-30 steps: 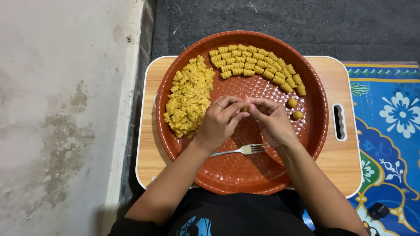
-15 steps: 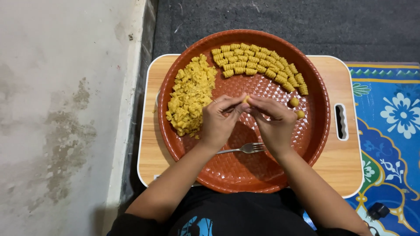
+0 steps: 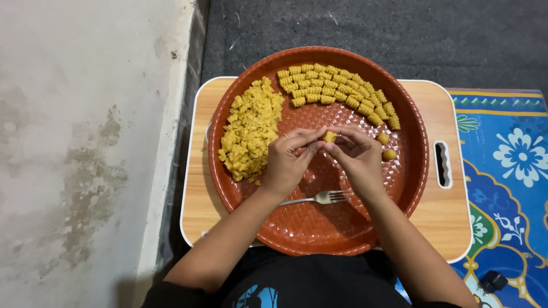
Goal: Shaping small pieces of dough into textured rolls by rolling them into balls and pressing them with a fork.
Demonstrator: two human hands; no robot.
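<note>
We see both bare forearms rising from the near edge and converging toward the middle of the view. The left hand (image 3: 288, 161) is turned palm inward, its wrist slightly bent, thumb and forefinger extended to the right. The right hand (image 3: 357, 157) mirrors it, fingers curled and pointing left. The fingertips (image 3: 315, 138) of the two hands meet, pinched closed on a small yellow dough piece (image 3: 329, 136) held between them.
</note>
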